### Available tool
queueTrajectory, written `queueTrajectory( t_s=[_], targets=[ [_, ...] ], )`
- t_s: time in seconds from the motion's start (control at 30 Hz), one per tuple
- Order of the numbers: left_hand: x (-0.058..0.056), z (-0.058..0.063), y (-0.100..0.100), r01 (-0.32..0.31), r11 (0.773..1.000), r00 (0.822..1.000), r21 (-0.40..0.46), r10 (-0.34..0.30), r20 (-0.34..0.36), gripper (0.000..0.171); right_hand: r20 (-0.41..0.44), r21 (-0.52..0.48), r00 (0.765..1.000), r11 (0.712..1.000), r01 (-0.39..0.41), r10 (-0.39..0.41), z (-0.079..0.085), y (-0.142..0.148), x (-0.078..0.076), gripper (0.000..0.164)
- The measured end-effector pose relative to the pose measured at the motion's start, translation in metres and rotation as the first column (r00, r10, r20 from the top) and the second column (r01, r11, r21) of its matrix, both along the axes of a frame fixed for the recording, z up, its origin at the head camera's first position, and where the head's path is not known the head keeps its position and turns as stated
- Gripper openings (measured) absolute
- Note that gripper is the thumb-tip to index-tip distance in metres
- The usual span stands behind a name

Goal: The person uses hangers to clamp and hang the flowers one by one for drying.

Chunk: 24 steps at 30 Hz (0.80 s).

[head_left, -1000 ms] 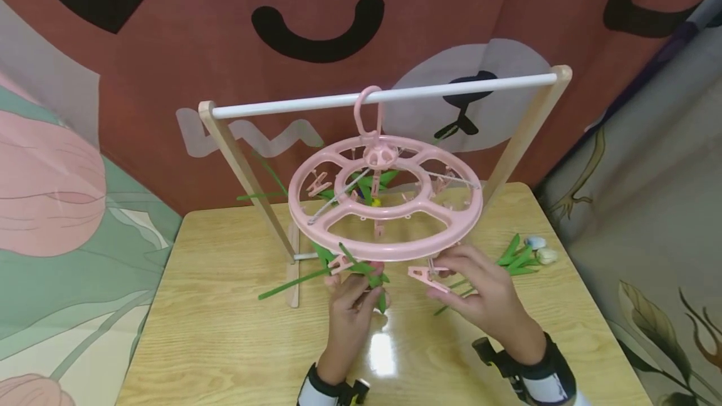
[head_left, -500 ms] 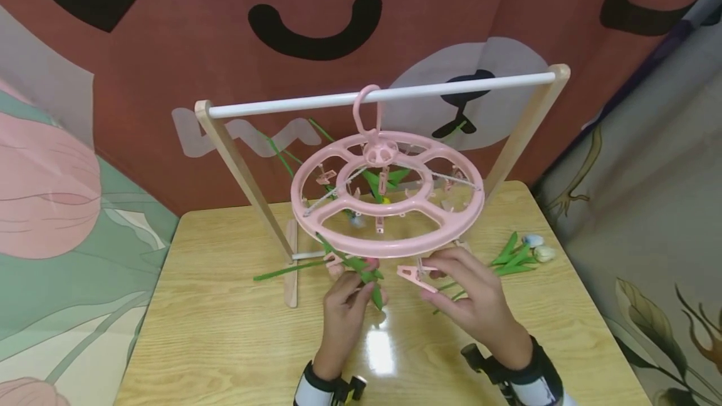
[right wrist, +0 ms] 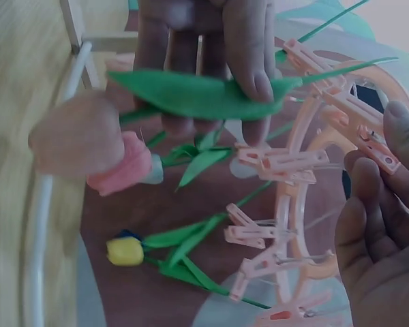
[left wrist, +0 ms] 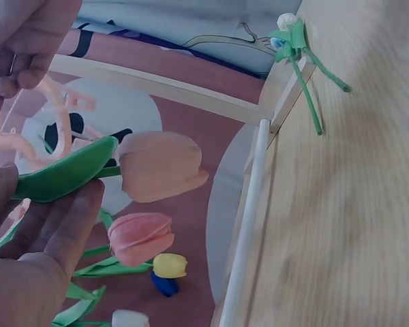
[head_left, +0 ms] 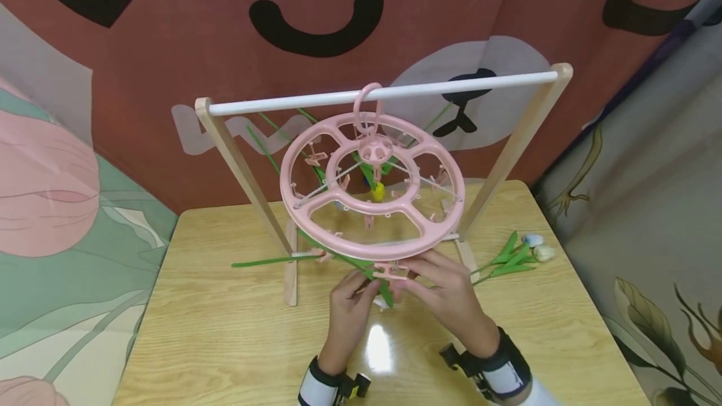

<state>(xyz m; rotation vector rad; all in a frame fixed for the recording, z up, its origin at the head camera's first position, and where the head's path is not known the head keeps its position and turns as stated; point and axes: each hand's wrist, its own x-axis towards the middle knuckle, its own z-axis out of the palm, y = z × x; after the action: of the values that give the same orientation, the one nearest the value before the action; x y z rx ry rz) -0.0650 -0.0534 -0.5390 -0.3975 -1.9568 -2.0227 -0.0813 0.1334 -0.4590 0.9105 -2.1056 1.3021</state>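
My left hand pinches a peach artificial tulip by its green leaf and stem, bloom pointing down toward the table. Between the thumb and fingers of my right hand is a pink clothespin, which dangles from the front rim of a round pink clip hanger. In the right wrist view the tulip's thin stem passes right by the clothespin's jaws. Other tulips hang from the hanger, among them a pink one and a yellow one.
The hanger hooks over a white bar on a wooden stand. Two more tulips, white and pale blue, lie on the table at right. A patterned curtain backs the stand.
My right hand has moved left with the clothespin, up to the tulip in my left hand. The hanger has tilted and shifted slightly left.
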Motion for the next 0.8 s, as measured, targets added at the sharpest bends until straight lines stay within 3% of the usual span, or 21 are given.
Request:
queueTrajectory(
  t_s=[0.23, 0.63, 0.8],
  targets=[
    [0.0, -0.0036, 0.0044, 0.026, 0.999, 1.0, -0.023, -0.027, -0.015, 0.022, 0.029, -0.003, 1.0, 1.0, 0.012, -0.012, -0.0061, -0.0083, -0.0011, 0.029],
    [-0.0006, -0.0011, 0.006, 0.005, 0.999, 0.999, -0.043, -0.007, -0.045, 0.018, 0.074, 0.05, 0.997, 0.999, 0.003, -0.007, -0.0056, -0.0083, -0.0018, 0.032],
    [-0.0021, 0.0014, 0.0063, 0.023, 0.999, 0.989, -0.043, -0.029, -0.142, 0.023, -0.025, 0.091, 0.997, 0.993, 0.075, -0.073, -0.0016, -0.0001, -0.0036, 0.042]
  ],
)
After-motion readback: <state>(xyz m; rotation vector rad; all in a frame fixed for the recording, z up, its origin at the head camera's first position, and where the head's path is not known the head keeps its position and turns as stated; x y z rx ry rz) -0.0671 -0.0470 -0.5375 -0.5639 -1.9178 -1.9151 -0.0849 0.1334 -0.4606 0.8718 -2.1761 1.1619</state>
